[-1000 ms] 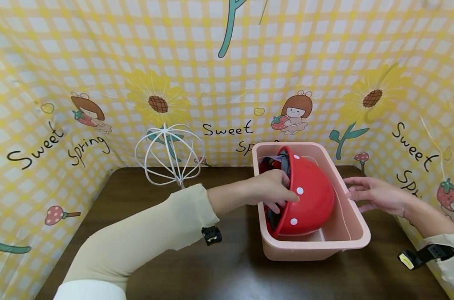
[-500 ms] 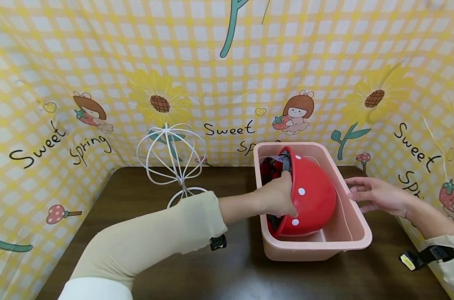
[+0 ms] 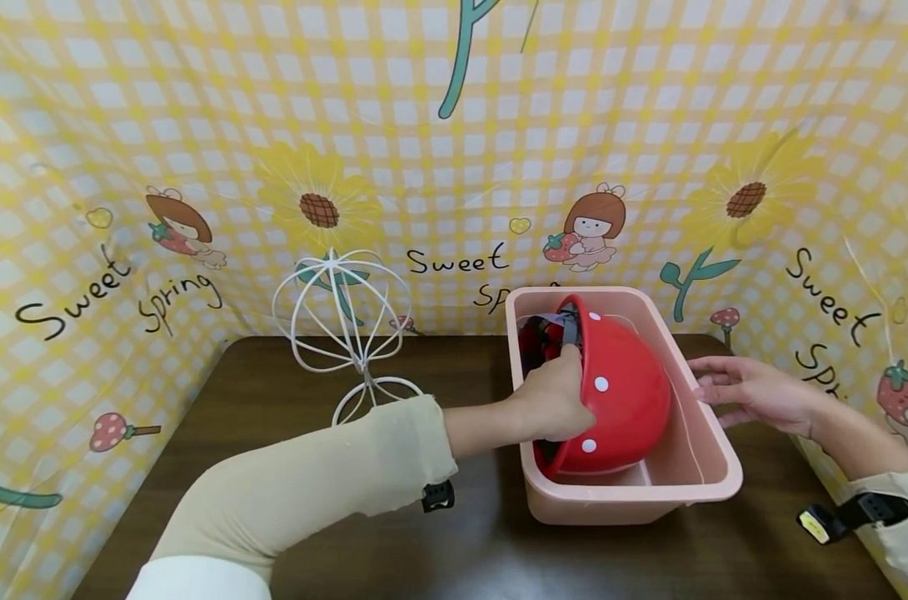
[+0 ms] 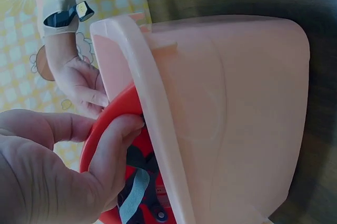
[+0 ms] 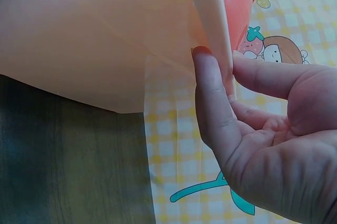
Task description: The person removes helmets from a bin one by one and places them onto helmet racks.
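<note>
A red helmet (image 3: pixel 626 392) with white dots lies tilted on its side in a pink plastic bin (image 3: pixel 694 492), its open side facing left. My left hand (image 3: pixel 553 400) grips the helmet's rim, thumb outside and fingers inside, as the left wrist view shows beside a grey strap (image 4: pixel 134 195) and dark lining. At the bin's right edge, my right hand (image 3: pixel 754 393) pinches the rim between thumb and fingers; the right wrist view shows this hand (image 5: pixel 274 124) close up. Part of the helmet's inside is hidden behind my left hand.
A white wire stand (image 3: pixel 360 354) with a globe-shaped top stands on the dark wooden table (image 3: pixel 394 542), left of the bin and behind my left forearm. A yellow checked cloth (image 3: pixel 454 167) hangs behind and at both sides.
My left hand has shifted slightly right and closed on the helmet's rim, where its fingers were looser before. The helmet, bin and right hand stay nearly where they were.
</note>
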Demonstrator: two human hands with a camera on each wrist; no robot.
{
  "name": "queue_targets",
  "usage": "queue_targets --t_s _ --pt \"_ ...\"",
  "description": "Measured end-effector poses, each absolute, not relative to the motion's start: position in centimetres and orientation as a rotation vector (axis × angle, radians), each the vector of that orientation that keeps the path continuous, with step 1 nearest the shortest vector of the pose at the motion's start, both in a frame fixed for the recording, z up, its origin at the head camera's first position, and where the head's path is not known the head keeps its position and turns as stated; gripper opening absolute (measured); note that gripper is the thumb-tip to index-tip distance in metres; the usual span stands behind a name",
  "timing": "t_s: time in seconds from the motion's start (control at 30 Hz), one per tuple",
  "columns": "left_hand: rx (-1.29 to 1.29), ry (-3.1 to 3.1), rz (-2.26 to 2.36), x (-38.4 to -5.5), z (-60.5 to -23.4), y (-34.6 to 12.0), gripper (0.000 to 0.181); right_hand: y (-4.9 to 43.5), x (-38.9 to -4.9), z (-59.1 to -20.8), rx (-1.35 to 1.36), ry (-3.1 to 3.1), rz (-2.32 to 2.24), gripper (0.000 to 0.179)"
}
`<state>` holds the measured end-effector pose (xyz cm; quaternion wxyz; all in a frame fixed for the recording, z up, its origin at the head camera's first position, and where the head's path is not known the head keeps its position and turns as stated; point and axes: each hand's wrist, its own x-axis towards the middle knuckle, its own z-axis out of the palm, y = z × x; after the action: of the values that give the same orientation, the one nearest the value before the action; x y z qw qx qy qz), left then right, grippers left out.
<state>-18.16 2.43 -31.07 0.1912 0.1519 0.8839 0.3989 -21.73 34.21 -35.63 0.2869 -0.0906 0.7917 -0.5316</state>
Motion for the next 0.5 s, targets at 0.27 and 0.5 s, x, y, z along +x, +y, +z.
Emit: queue_targets --t_s 0.27,0.5 --pt "0.425 2.525 1.141 -18.11 -31.07 2.48 0.059 34.11 -21.73 -35.64 -0.254 2.111 -1.430 0.066" --pt "0.387 2.539 1.142 -18.70 -30.35 1.95 0.055 33.98 -21.71 -35.70 -0.269 2.099 -1.442 0.066"
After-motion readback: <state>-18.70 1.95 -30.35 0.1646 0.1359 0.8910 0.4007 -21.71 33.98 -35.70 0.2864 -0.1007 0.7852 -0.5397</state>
